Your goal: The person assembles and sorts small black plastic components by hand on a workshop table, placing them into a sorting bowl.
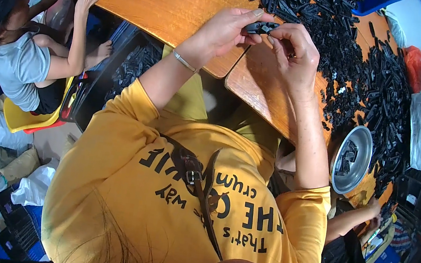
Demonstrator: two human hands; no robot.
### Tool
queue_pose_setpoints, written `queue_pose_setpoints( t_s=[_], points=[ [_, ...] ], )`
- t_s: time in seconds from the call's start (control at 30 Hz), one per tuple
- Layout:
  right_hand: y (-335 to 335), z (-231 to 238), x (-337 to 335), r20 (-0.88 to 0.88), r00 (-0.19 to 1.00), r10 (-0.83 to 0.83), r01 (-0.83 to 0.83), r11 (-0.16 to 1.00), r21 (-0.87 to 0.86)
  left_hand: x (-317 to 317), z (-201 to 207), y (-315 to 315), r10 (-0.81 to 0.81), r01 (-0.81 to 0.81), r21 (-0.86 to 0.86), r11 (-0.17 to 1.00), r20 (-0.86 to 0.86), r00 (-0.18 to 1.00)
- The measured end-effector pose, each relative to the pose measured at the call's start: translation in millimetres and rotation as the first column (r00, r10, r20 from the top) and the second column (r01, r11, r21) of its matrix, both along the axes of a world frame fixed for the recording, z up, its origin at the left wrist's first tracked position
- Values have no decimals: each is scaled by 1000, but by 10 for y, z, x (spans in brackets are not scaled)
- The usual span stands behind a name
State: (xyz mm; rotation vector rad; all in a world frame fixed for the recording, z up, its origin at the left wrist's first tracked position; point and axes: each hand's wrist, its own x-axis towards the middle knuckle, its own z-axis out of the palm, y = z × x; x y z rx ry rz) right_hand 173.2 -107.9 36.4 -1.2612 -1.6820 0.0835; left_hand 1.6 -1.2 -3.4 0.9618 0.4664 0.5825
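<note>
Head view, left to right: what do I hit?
Co-worker in a pale grey-blue shirt → wearer's left hand → small black part held between the hands → wearer's right hand → round metal bowl with dark pieces in it → red plastic bag.

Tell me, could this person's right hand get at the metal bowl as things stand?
Probably yes: the metal bowl sits beside the right forearm, and nothing covers its open top. The right hand is busy at the black part, though, so it would likely have to let go and draw back first.
</note>
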Motion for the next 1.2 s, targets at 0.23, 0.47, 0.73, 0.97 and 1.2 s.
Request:
queue_pose_setpoints(
  t_s=[0.23,0.47,0.73,0.97,1.2],
  points=[
    [6,96,75,201,975,89,-85,996,-31,-86,152,-28,-39,67,122,990,-213,976],
    [-145,-62,34,182,983,30,5,982,-188,-200,93,-200,-50,116,269,956,-240,969],
    [-192,-497,-305,-250,960,-127,-48,804,-593,-504,105,-551,98,25,499,866,-218,971],
    [-255,-551,-557,-383,922,51,-281,771,-572,-1588,390,-310,188,472,650,596,-684,705],
    [60,-312,538,415,867,-277,423,849,-317,-1407,647,42,531,484,839,249,-536,656]
  ],
)
